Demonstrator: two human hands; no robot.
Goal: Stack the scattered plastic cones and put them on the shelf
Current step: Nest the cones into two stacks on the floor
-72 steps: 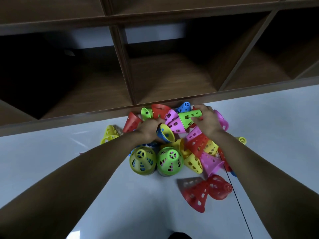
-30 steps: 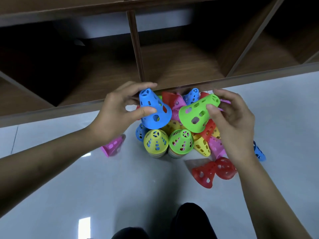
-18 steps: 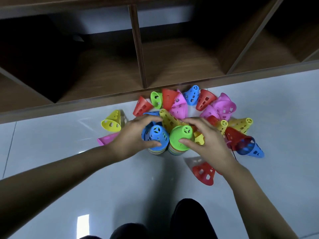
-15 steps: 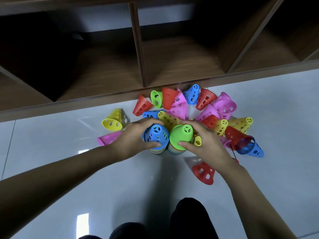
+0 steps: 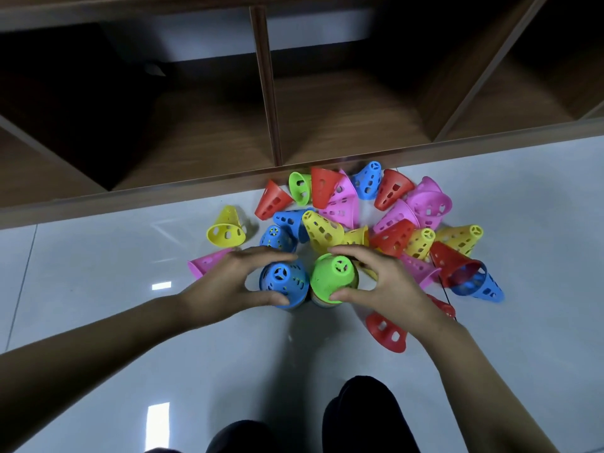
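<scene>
knee (image 5: 359, 416): dark trouser leg, closest to the camera, well on the near side of green stack (image 5: 333, 277).
floor (image 5: 98, 322): glossy pale tile, carries every cone.
red cone (image 5: 385, 331): on its side, right of green stack and nearer, partly under the right wrist.
right hand (image 5: 382, 282): fingers (image 5: 353, 251) curled over the far side of green stack's top cone, thumb on the near side, clamped on it.
green stack: upright, green cone on top, rims in other colours just show below it.
blue stack (image 5: 284, 284): upright, left of green stack. Touching it or just beside it, can't tell.
left hand (image 5: 225, 282): fingers (image 5: 268, 253) wrapped round blue stack's top cone, thumb on the near side, clamped on it.
pink cone (image 5: 207, 261): on its side, left of green stack, partly hidden by left hand.
loose pile (image 5: 392, 235): many mixed-colour cones on their sides, beyond and right of green stack.
shelf (image 5: 343, 119): wooden open bays, farthest from green stack. All the cones seen are on the floor.
stage: likely seating the top cones. Most cones are unstacked, so early.
risk 1: an off-centre push seats a cone crooked, or tips one stack into the other because they stand so close.
risk 2: slick tile lets a stack base slide under side load.
risk 3: the right wrist drags red cone when pulling back.
risk 4: reaching to the loose pile passes over both stacks, and a forearm could clip them.
</scene>
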